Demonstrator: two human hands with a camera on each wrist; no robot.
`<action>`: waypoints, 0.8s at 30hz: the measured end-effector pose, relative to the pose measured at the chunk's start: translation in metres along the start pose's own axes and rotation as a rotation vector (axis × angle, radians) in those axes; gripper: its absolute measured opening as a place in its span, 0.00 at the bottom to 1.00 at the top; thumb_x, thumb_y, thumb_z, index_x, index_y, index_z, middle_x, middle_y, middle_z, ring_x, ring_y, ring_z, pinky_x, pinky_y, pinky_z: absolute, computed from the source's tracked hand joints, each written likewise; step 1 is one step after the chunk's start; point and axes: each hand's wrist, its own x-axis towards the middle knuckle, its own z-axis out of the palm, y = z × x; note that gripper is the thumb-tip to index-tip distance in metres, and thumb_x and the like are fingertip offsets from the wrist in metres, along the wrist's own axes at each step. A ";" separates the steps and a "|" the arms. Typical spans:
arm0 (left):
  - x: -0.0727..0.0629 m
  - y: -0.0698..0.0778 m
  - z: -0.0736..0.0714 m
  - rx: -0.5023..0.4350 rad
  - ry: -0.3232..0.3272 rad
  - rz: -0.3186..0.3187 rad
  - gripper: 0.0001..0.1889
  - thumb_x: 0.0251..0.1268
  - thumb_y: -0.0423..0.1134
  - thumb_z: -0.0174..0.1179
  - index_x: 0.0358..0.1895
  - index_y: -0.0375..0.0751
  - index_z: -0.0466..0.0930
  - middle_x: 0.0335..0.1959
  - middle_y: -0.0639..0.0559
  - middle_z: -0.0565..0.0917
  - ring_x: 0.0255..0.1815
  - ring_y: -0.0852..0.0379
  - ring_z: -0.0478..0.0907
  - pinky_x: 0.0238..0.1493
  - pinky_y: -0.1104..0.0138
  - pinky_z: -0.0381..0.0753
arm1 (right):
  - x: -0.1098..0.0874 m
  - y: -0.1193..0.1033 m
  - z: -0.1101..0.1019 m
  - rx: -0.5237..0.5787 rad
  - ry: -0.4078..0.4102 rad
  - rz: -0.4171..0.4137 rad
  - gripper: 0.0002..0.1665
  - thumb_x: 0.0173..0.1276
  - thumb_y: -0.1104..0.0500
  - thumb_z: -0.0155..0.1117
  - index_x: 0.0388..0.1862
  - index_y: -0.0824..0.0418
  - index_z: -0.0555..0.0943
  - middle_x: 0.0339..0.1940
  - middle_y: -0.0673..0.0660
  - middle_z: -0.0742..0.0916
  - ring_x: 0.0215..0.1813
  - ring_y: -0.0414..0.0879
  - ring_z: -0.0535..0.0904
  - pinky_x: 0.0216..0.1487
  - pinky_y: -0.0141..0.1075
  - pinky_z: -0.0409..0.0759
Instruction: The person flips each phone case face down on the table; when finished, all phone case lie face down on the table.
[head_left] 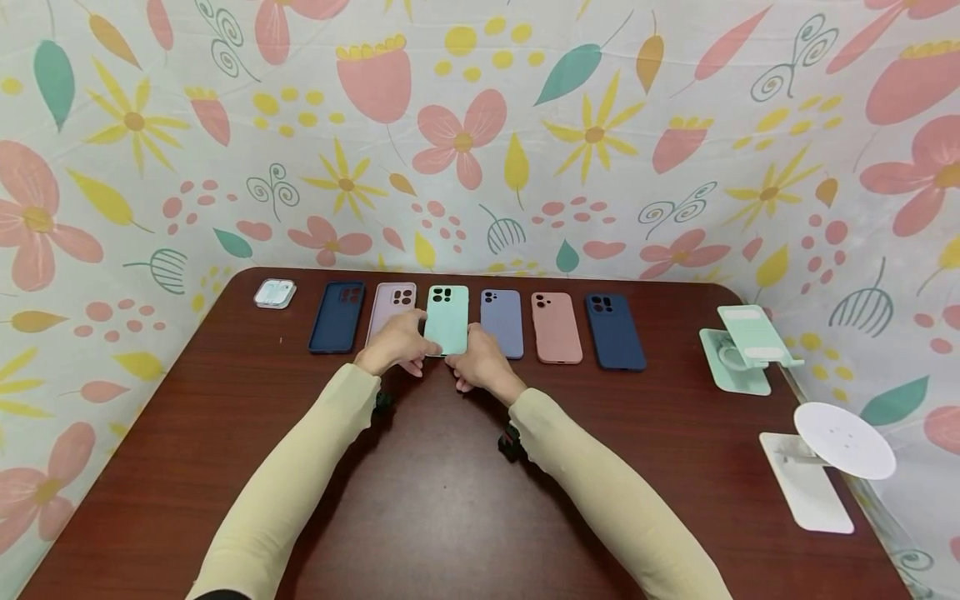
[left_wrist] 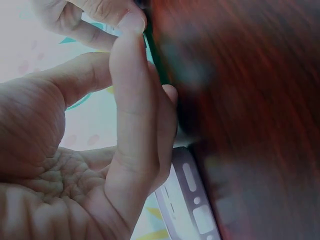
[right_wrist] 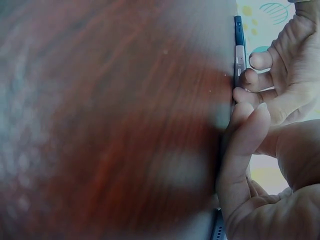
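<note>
A mint green phone case (head_left: pixel 447 312) lies back-up in the row on the table, between both hands. My left hand (head_left: pixel 397 340) grips its left side, thumb at the lower left corner. At the lower right corner my right hand (head_left: pixel 483 360) holds it by the edge. The fingertips of the two hands come close together at the near edge; in the left wrist view they hide most of the case's green edge (left_wrist: pixel 156 57). A lilac case (head_left: pixel 388 302) is partly covered by my left hand. Right beside my right hand lies a lavender-blue case (head_left: pixel 504 321).
Further along the row are an open-side-up navy case (head_left: pixel 330 329), a pink case (head_left: pixel 557 329) and a dark blue case (head_left: pixel 618 342). White earphones in a clear box (head_left: pixel 275 293) sit back left. A mint stand (head_left: pixel 738 375) and a white stand (head_left: pixel 813 500) occupy the right side.
</note>
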 end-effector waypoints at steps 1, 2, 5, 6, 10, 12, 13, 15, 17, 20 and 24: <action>0.000 0.000 0.000 0.001 -0.003 -0.001 0.47 0.69 0.33 0.71 0.87 0.35 0.56 0.23 0.47 0.79 0.16 0.59 0.80 0.26 0.65 0.92 | 0.000 0.000 0.000 0.001 -0.001 0.001 0.42 0.78 0.64 0.70 0.83 0.69 0.61 0.23 0.59 0.85 0.13 0.43 0.81 0.21 0.38 0.90; 0.000 0.000 0.000 0.001 -0.006 -0.003 0.47 0.69 0.33 0.71 0.87 0.35 0.56 0.23 0.46 0.80 0.16 0.59 0.80 0.26 0.64 0.92 | 0.000 0.000 0.000 0.002 -0.002 0.003 0.42 0.78 0.64 0.70 0.83 0.69 0.61 0.23 0.59 0.85 0.13 0.43 0.81 0.21 0.38 0.90; 0.000 0.000 0.001 0.008 -0.006 -0.008 0.47 0.69 0.32 0.71 0.87 0.35 0.55 0.23 0.46 0.80 0.15 0.59 0.81 0.26 0.64 0.92 | -0.001 -0.001 0.000 -0.002 -0.004 0.008 0.43 0.78 0.64 0.71 0.83 0.69 0.60 0.24 0.59 0.85 0.14 0.43 0.81 0.22 0.38 0.90; 0.000 -0.001 0.001 0.011 -0.004 -0.009 0.47 0.69 0.32 0.71 0.87 0.35 0.55 0.23 0.45 0.81 0.15 0.59 0.81 0.26 0.64 0.92 | -0.001 -0.001 0.000 -0.002 -0.003 0.010 0.42 0.78 0.64 0.71 0.83 0.68 0.60 0.24 0.59 0.85 0.14 0.44 0.81 0.22 0.39 0.90; 0.001 -0.001 0.002 0.026 0.006 -0.007 0.45 0.71 0.34 0.70 0.87 0.36 0.56 0.24 0.44 0.82 0.14 0.59 0.82 0.27 0.64 0.93 | -0.001 -0.002 0.000 -0.006 -0.002 0.018 0.45 0.78 0.63 0.71 0.85 0.67 0.58 0.24 0.59 0.85 0.14 0.44 0.81 0.22 0.39 0.90; 0.001 -0.002 0.001 0.033 0.016 -0.001 0.43 0.73 0.35 0.69 0.87 0.35 0.58 0.26 0.44 0.83 0.14 0.59 0.83 0.27 0.64 0.93 | -0.001 -0.002 0.000 -0.002 -0.004 0.019 0.47 0.78 0.63 0.71 0.87 0.67 0.56 0.23 0.59 0.85 0.14 0.44 0.81 0.22 0.40 0.90; 0.001 -0.002 0.001 0.031 0.022 0.005 0.42 0.74 0.36 0.68 0.86 0.35 0.59 0.26 0.44 0.84 0.14 0.59 0.83 0.27 0.64 0.93 | -0.001 -0.002 0.000 0.001 -0.006 0.019 0.48 0.78 0.63 0.71 0.87 0.66 0.56 0.23 0.59 0.85 0.14 0.44 0.81 0.22 0.40 0.91; 0.000 -0.003 0.000 0.028 0.033 0.018 0.40 0.76 0.37 0.67 0.85 0.35 0.60 0.28 0.43 0.85 0.14 0.59 0.83 0.27 0.64 0.93 | -0.002 -0.002 -0.001 0.010 -0.010 0.015 0.48 0.78 0.62 0.72 0.87 0.66 0.56 0.22 0.59 0.84 0.14 0.44 0.81 0.22 0.40 0.90; -0.001 -0.004 -0.002 0.024 0.041 0.032 0.38 0.76 0.38 0.67 0.84 0.34 0.62 0.29 0.42 0.86 0.14 0.59 0.84 0.28 0.64 0.93 | -0.003 -0.002 -0.002 0.016 -0.011 0.008 0.47 0.77 0.61 0.73 0.85 0.65 0.58 0.22 0.59 0.84 0.14 0.44 0.81 0.22 0.40 0.90; -0.004 -0.005 -0.005 0.025 0.037 0.038 0.38 0.77 0.39 0.66 0.84 0.34 0.62 0.29 0.42 0.85 0.14 0.59 0.84 0.29 0.63 0.93 | -0.007 -0.001 -0.003 0.017 -0.009 -0.012 0.46 0.76 0.60 0.74 0.83 0.65 0.59 0.23 0.60 0.85 0.14 0.44 0.81 0.21 0.40 0.89; -0.011 -0.008 -0.010 0.030 0.024 0.043 0.38 0.78 0.40 0.65 0.85 0.34 0.60 0.29 0.43 0.84 0.14 0.59 0.84 0.30 0.63 0.94 | -0.012 -0.001 -0.002 0.007 0.001 -0.037 0.49 0.76 0.59 0.75 0.86 0.64 0.57 0.28 0.63 0.88 0.15 0.46 0.82 0.20 0.40 0.89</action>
